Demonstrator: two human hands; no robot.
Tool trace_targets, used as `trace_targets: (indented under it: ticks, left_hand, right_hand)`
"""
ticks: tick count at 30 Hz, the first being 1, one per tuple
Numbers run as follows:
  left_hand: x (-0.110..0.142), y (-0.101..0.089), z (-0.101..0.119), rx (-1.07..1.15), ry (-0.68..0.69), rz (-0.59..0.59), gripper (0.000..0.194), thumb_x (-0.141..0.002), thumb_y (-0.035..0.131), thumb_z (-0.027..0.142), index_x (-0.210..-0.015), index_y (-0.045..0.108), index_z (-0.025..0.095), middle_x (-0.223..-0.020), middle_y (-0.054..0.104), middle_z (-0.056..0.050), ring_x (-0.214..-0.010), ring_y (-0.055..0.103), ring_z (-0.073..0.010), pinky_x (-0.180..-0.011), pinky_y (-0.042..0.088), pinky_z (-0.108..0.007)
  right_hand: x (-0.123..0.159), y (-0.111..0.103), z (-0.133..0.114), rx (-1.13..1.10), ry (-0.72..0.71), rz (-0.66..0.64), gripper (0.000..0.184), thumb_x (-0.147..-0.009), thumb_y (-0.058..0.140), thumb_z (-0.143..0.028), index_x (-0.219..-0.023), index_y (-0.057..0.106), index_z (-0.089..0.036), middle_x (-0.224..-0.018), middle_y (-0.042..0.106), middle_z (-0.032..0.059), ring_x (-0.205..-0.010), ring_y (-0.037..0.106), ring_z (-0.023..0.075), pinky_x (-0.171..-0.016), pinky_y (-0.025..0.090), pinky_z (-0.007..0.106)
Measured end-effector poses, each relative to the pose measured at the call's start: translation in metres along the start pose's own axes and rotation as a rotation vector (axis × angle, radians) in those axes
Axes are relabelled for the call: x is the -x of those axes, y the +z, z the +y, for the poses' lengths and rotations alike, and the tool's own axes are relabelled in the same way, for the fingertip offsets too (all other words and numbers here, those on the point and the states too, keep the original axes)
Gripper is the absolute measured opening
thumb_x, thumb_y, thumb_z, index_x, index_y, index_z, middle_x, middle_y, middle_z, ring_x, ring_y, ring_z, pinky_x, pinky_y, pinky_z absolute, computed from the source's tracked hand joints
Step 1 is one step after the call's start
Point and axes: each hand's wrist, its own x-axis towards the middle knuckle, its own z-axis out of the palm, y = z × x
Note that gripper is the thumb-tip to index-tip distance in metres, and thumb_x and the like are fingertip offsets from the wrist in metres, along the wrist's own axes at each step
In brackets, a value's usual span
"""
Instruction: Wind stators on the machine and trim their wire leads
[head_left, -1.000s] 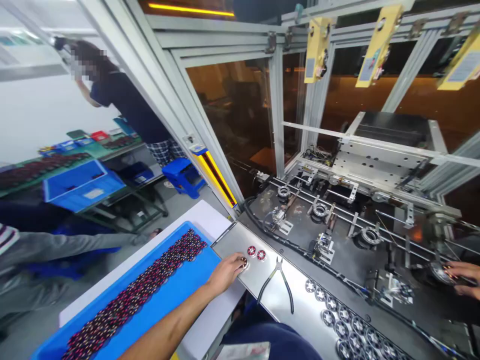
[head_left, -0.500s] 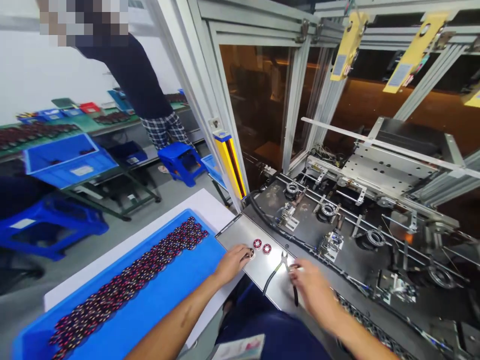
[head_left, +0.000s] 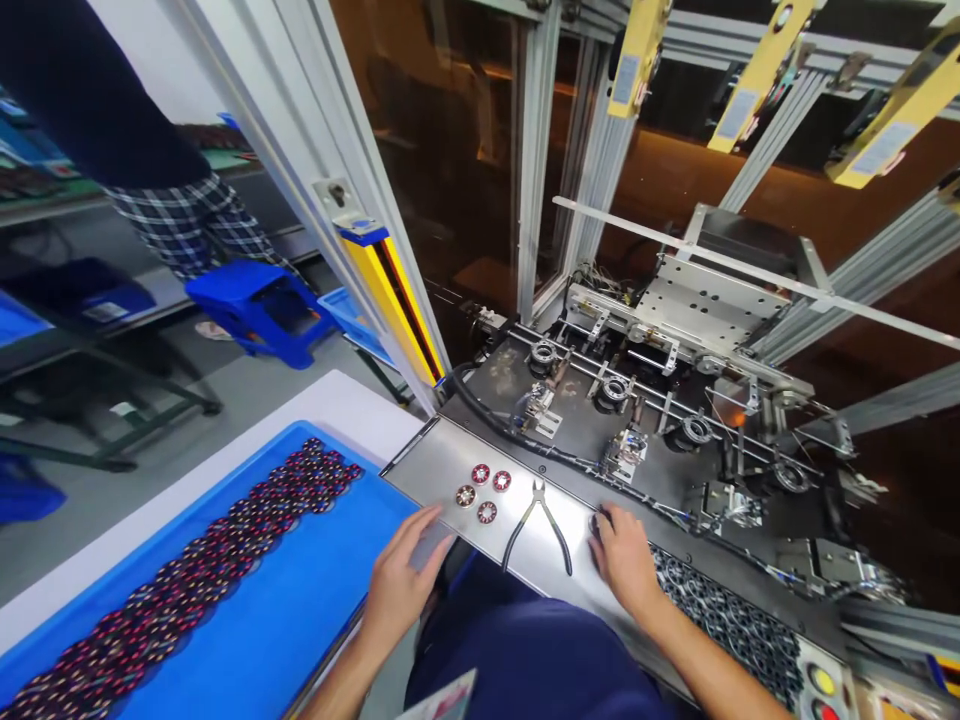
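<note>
Several small round slotted parts with red or pale segments, like motor stator cores (head_left: 502, 481), lie together on the metal ledge (head_left: 420, 475). My left hand (head_left: 405, 570) is just off the ledge's near edge, thumb and fingers apart, holding nothing. Wire cutters (head_left: 538, 520) with dark handles rest spread on the ledge, between the round parts and my right hand (head_left: 624, 560). The fingers of my right hand are curled at the ledge around something small and dark, mostly hidden by the hand.
A blue tray (head_left: 300, 615) at left carries rows of similar round parts. Behind the ledge is a machine bed (head_left: 499, 385) with ring-shaped fixtures and cables. Black rings (head_left: 720, 610) fill the right of the ledge. A yellow sensor post (head_left: 394, 305), a blue stool (head_left: 259, 305) and a standing person are beyond.
My left hand has let go of a round part and drawn back toward me. My right hand has moved right, away from the cutters. The view has swung right.
</note>
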Motion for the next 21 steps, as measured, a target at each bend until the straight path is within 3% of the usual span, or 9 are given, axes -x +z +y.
trace_targets:
  ticks: [3,6,10,12,14,18,21]
  left_hand:
    - [-0.01,0.006,0.027,0.081,0.006,-0.044,0.033,-0.09,0.061,0.037,-0.118,0.063,0.021,-0.123,0.067,-0.012,-0.112,0.064,-0.0264,-0.102,0.051,-0.044]
    - [-0.024,0.011,0.052,0.179,0.016,-0.123,0.029,-0.088,0.064,0.034,-0.113,0.068,0.02,-0.124,0.068,-0.011,-0.118,0.061,-0.0268,-0.109,0.043,-0.045]
    - [-0.036,0.018,0.073,0.346,-0.042,-0.246,0.028,-0.084,0.069,0.038,-0.105,0.073,0.02,-0.118,0.071,-0.011,-0.115,0.062,-0.0276,-0.109,0.042,-0.046]
    - [-0.037,0.023,0.083,0.451,-0.108,-0.313,0.033,-0.083,0.07,0.041,-0.108,0.072,0.02,-0.118,0.071,-0.012,-0.11,0.063,-0.0274,-0.105,0.044,-0.047]
    - [-0.037,0.029,0.096,0.588,-0.176,-0.407,0.043,-0.085,0.067,0.05,-0.115,0.07,0.019,-0.117,0.071,-0.014,-0.106,0.066,-0.0269,-0.098,0.05,-0.046]
    - [-0.036,0.033,0.132,0.902,-0.245,-0.596,0.067,-0.088,0.045,0.071,-0.113,0.07,0.014,-0.098,0.075,-0.017,-0.09,0.072,-0.0274,-0.075,0.058,-0.04]
    - [-0.036,0.025,0.157,1.052,-0.251,-0.599,0.071,-0.082,0.051,0.075,-0.112,0.07,0.014,-0.093,0.075,-0.016,-0.084,0.072,-0.0252,-0.07,0.056,-0.034]
  right_hand:
    - [0.01,0.002,0.009,-0.026,-0.029,0.006,0.025,-0.093,0.063,-0.021,-0.117,0.06,-0.015,-0.121,0.061,0.0095,-0.108,0.06,0.0245,-0.09,0.053,0.045]
    - [0.003,0.004,0.005,-0.093,-0.095,0.023,0.029,-0.093,0.064,-0.027,-0.119,0.059,-0.016,-0.119,0.061,0.0091,-0.106,0.06,0.0246,-0.089,0.053,0.045]
    - [-0.017,-0.006,0.007,-0.23,-0.233,0.057,0.019,-0.093,0.063,-0.033,-0.1,0.063,-0.016,-0.096,0.064,0.0033,-0.09,0.063,0.0196,-0.08,0.054,0.04]
    - [-0.026,-0.021,0.005,-0.324,-0.314,0.098,0.015,-0.093,0.062,-0.03,-0.096,0.063,-0.016,-0.092,0.065,0.0037,-0.086,0.063,0.0192,-0.077,0.055,0.038]
    - [-0.035,-0.043,-0.007,-0.431,-0.372,0.171,0.017,-0.091,0.061,-0.024,-0.106,0.06,-0.015,-0.096,0.067,0.0079,-0.088,0.063,0.021,-0.078,0.056,0.04]
    - [-0.048,-0.1,-0.048,-0.651,-0.453,0.342,0.048,-0.088,0.058,-0.017,-0.134,0.045,-0.019,-0.118,0.067,0.0138,-0.109,0.062,0.0258,-0.089,0.056,0.045]
    - [-0.055,-0.13,-0.068,-0.773,-0.499,0.426,0.056,-0.087,0.056,-0.012,-0.14,0.042,-0.023,-0.127,0.065,0.0121,-0.123,0.057,0.0272,-0.098,0.054,0.05]
